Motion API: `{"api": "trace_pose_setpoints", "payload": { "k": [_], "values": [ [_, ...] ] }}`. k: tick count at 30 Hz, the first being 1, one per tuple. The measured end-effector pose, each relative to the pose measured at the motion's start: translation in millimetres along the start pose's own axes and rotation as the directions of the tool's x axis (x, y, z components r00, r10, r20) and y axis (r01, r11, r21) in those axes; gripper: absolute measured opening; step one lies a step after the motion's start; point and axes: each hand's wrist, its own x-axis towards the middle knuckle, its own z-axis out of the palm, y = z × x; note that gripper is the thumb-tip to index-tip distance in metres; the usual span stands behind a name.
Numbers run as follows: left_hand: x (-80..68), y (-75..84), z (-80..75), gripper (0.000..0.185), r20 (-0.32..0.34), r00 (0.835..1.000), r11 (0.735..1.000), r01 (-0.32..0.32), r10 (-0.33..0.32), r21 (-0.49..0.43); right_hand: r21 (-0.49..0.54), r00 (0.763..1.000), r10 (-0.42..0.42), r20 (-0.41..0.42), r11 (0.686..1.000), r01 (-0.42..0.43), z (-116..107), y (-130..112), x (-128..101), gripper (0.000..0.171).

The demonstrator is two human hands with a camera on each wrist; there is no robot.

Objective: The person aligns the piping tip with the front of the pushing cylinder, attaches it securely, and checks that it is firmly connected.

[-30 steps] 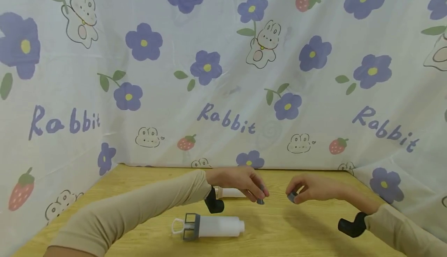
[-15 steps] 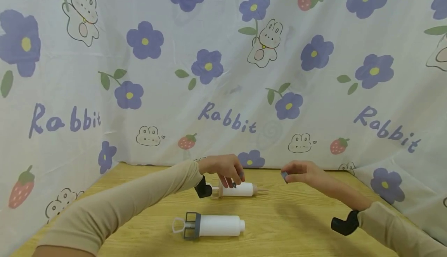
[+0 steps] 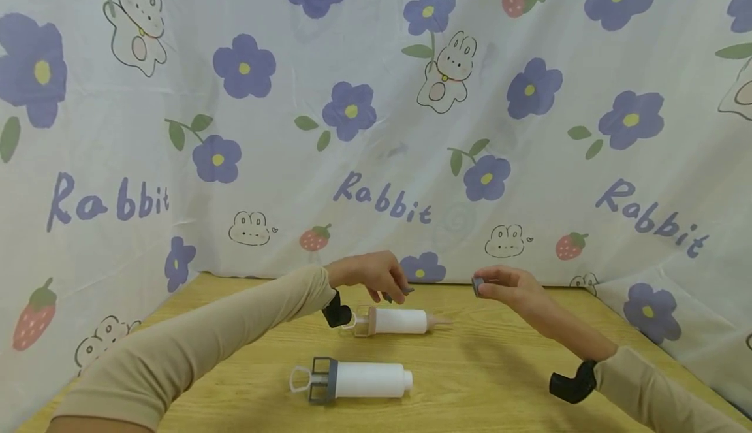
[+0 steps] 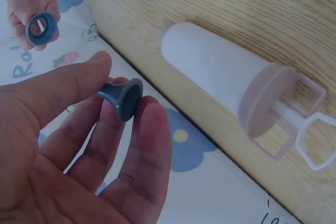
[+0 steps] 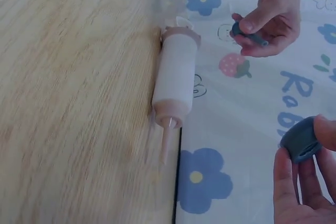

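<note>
Left hand [image 4: 79, 145] pinches grey nozzle [image 4: 123, 97] at fingertips, right hand [image 5: 302, 182] pinches grey ring [image 5: 300, 139]; both raised over table [image 3: 499, 368] far edge, parts facing, seemingly for joining. Pink syringe [image 3: 395, 320] below.

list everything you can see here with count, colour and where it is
syringe with pink collar: 1, white body, pink nozzle, lying on the table towards the back, below the left hand
syringe with grey collar: 1, white body, no nozzle on it, lying nearer the camera
nozzle: 1, dark grey, pinched in the left hand
ring: 1, dark grey, held in the right hand
table: 1, light wood
cloth: 1, white with purple flowers, rabbits and strawberries, hung behind and at both sides
wrist mounts: 2, black, one on each wrist
sleeves: 2, beige
hands: 2, left hand and right hand, raised above the table, apart
</note>
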Motion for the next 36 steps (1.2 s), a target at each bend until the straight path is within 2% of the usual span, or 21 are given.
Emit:
{"api": "trace_pose_setpoints", "payload": {
  "k": [2, 4, 5, 8, 9, 10, 17, 25, 27, 31, 36],
  "values": [
    [0.4, 0.4, -0.9, 0.014, -0.004, 1.0, 1.0, -0.012, 0.012, 0.007, 0.06, 1.0, 0.0, -0.001, 0.998, 0.0, 2, 1, 0, 0.043],
    [0.5, 1.4, -1.4, 0.014, -0.007, 1.0, 1.0, -0.021, 0.021, 0.012, 0.206, 1.0, -0.006, 0.015, 0.978, 0.003, 5, 2, 1, 0.039],
    [0.6, 2.0, -1.7, 0.014, -0.007, 1.0, 1.0, -0.022, 0.022, 0.014, 0.296, 1.0, -0.007, 0.028, 0.955, -0.002, 7, 2, 1, 0.037],
    [0.9, 4.5, -2.3, 0.014, -0.003, 1.0, 0.999, -0.029, 0.029, 0.016, 0.521, 0.996, -0.015, 0.087, 0.853, -0.033, 13, 3, 2, 0.029],
    [1.2, 5.4, -2.2, 0.014, -0.001, 0.999, 0.999, -0.034, 0.034, 0.017, 0.563, 0.994, -0.017, 0.104, 0.825, -0.044, 16, 3, 2, 0.028],
    [1.5, 6.4, -2.3, 0.013, 0.0, 0.999, 0.999, -0.035, 0.035, 0.018, 0.576, 0.992, -0.023, 0.121, 0.816, -0.051, 19, 2, 2, 0.027],
    [5.7, 12.1, 2.2, 0.015, -0.002, 0.999, 0.999, -0.038, 0.038, 0.038, 0.533, 0.986, -0.051, 0.161, 0.845, -0.043, 40, -1, 8, 0.029],
    [13.7, 19.5, 13.7, 0.014, 0.029, 0.999, 0.999, -0.021, 0.02, 0.039, 0.547, 0.977, -0.046, 0.209, 0.833, -0.078, 58, -5, 14, 0.028],
    [16.3, 20.9, 16.8, 0.017, 0.043, 0.999, 1.0, -0.021, 0.02, 0.021, 0.542, 0.976, -0.029, 0.217, 0.835, -0.095, 61, -6, 13, 0.028],
    [19.4, 24.6, 22.4, 0.018, 0.032, 0.999, 1.0, -0.01, 0.011, -0.019, 0.527, 0.974, -0.009, 0.225, 0.842, -0.114, 63, -5, 12, 0.032],
    [21.2, 29.6, 26.4, 0.022, 0.007, 1.0, 0.987, 0.012, -0.012, -0.162, 0.524, 0.973, -0.026, 0.228, 0.846, -0.1, 60, -4, 13, 0.035]
  ]
}}
